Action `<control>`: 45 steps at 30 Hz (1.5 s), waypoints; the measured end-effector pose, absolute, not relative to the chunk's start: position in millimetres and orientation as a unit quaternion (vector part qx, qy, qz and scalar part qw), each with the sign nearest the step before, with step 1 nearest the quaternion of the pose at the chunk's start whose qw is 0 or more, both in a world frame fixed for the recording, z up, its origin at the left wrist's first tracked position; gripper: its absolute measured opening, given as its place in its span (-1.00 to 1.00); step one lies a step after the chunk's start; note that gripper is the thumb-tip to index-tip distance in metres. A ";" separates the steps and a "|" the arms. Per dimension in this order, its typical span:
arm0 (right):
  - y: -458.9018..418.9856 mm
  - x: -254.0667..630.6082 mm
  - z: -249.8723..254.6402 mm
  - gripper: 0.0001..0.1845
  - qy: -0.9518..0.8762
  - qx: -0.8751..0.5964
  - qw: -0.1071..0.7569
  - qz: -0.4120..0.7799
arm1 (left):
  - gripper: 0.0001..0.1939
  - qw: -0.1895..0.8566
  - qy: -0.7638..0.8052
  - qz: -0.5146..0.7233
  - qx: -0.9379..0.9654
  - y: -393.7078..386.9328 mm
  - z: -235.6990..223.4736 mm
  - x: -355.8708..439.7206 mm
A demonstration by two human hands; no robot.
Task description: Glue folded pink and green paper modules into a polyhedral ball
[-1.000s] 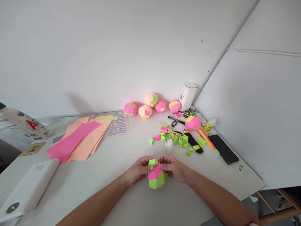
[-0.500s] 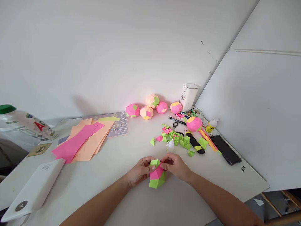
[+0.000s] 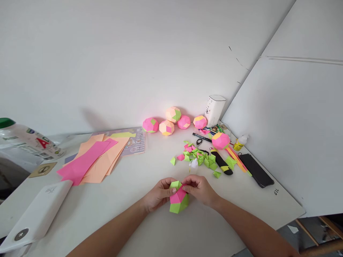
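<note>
Head view: hands (image 3: 161, 194) close together

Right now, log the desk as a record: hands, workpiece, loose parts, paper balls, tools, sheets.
workpiece: pink-and-green faceted paper shape, off the table or resting, can't tell
left hand: grips its left side, thumb in front
right hand: pinches its upper right edge
loose parts: small folded green-and-pink paper pieces, heaped beyond the hands
paper balls: five multicolour faceted paper balls near the back wall; one pink-and-yellow paper ball nearer
tools: black-and-yellow plastic cutter
sheets: peach and pink paper sheets, left
</note>
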State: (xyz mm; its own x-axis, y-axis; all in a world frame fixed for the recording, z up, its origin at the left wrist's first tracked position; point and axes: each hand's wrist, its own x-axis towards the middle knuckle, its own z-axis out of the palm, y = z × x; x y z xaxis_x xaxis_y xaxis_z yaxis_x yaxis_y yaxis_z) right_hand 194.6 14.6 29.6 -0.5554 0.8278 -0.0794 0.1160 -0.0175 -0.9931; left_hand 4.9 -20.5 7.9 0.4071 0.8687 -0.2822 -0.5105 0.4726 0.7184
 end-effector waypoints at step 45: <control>15.7 195.1 32.8 -0.87 -0.676 -0.343 0.250 0.602 | -0.77 0.793 0.327 0.435 0.274 -21.5 9.9 4.5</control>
